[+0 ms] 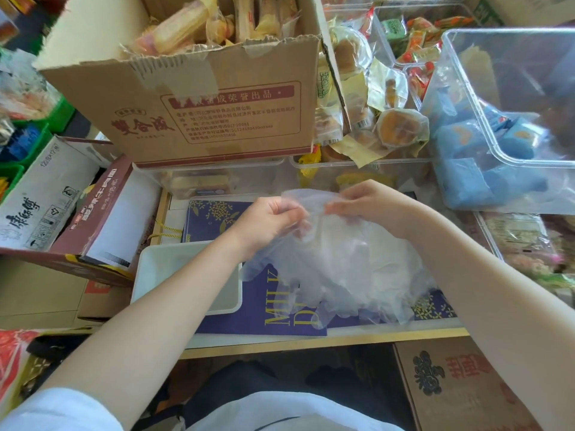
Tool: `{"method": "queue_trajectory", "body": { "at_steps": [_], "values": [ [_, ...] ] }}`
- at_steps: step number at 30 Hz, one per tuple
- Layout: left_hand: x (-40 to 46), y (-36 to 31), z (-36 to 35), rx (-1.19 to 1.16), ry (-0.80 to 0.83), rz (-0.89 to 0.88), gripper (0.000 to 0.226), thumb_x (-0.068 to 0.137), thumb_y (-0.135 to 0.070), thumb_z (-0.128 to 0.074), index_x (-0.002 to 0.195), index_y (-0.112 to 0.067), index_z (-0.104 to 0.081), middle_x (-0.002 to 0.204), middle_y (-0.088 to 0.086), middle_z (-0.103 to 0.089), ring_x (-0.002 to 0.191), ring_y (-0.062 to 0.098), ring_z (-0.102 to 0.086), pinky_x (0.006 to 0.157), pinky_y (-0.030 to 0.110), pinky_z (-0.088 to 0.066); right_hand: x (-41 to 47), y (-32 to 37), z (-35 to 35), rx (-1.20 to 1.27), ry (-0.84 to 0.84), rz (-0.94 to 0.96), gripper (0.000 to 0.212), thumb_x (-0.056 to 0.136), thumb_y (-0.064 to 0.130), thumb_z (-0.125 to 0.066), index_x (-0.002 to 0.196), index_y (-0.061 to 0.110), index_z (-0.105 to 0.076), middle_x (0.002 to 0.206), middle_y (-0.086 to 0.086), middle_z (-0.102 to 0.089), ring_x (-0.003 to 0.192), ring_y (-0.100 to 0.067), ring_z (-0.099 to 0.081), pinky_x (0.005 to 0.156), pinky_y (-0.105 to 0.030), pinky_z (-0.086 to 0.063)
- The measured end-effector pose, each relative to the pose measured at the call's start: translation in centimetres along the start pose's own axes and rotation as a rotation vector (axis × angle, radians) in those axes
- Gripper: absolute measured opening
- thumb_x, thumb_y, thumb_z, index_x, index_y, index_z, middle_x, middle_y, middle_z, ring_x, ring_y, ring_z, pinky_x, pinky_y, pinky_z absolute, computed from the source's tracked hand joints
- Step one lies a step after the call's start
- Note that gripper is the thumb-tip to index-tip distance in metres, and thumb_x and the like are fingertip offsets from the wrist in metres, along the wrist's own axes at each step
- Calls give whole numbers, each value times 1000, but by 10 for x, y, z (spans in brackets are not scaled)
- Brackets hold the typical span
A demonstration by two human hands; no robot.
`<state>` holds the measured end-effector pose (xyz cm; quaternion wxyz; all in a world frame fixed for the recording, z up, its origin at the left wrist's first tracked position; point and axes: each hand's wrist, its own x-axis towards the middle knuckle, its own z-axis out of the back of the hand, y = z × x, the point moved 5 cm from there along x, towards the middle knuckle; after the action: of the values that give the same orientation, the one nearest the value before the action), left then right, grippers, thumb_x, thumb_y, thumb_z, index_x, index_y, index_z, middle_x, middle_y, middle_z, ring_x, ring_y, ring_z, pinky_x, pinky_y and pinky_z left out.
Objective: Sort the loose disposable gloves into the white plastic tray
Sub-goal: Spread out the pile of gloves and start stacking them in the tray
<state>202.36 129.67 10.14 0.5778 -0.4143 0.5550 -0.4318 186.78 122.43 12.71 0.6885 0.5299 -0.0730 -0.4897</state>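
A heap of clear disposable gloves (339, 275) lies on a dark blue printed sheet (264, 318) in the middle of the view. My left hand (267, 220) and my right hand (370, 203) both pinch the top edge of one thin glove (311, 197) and hold it up above the heap. The white plastic tray (149, 269) sits to the left of the heap, under my left forearm; the part of its inside that shows holds nothing.
A large cardboard box of wrapped snacks (199, 98) stands behind the work area. Clear bins of packaged pastries (389, 119) and blue packets (485, 157) fill the right. Cartons (49, 197) crowd the left, and another box (451, 381) sits low right.
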Motion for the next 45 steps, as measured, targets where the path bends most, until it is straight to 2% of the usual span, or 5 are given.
{"method": "queue_trajectory", "body": {
  "at_steps": [7, 11, 19, 30, 45],
  "values": [
    [-13, 27, 8, -27, -55, 158, 17, 93, -6, -51, 86, -14, -64, 66, -7, -71, 63, 6, -63, 61, 18, -51, -6, -38, -13, 547, 90, -61, 20, 93, 14, -54, 74, 10, -57, 64, 1, -64, 50, -11, -57, 49, -20, -49],
    [-9, 51, 7, 150, -351, 207, 24, 94, -8, -49, 75, -13, -63, 57, -3, -55, 48, 2, -48, 50, 18, -41, 7, -65, -25, 289, -267, -14, 17, 91, 12, -58, 76, 18, -54, 53, 7, -58, 45, -11, -47, 43, -22, -38],
    [-11, 84, 22, 605, -511, 307, 28, 96, -24, -45, 79, -5, -56, 70, 5, -55, 72, 27, -50, 61, 31, -30, 30, -163, -24, -524, -244, -156, 66, 91, 36, -57, 143, 9, -28, 149, -11, -30, 134, -29, -32, 104, -38, -34],
    [-11, 93, 28, 421, -626, 278, 26, 93, -26, -47, 69, -20, -53, 60, -4, -47, 56, 13, -40, 54, 29, -33, 28, -191, -9, -727, -341, -47, 22, 91, 20, -49, 97, 11, -68, 108, -9, -61, 93, -29, -53, 75, -37, -45],
    [-1, 54, 49, 224, -686, 164, 24, 96, -25, -43, 73, -19, -46, 63, -2, -43, 56, 13, -39, 48, 23, -34, -12, -66, 20, 520, -338, 161, 16, 100, 18, -41, 85, 15, -43, 87, -5, -63, 75, -13, -64, 66, -32, -53]
  ]
}}
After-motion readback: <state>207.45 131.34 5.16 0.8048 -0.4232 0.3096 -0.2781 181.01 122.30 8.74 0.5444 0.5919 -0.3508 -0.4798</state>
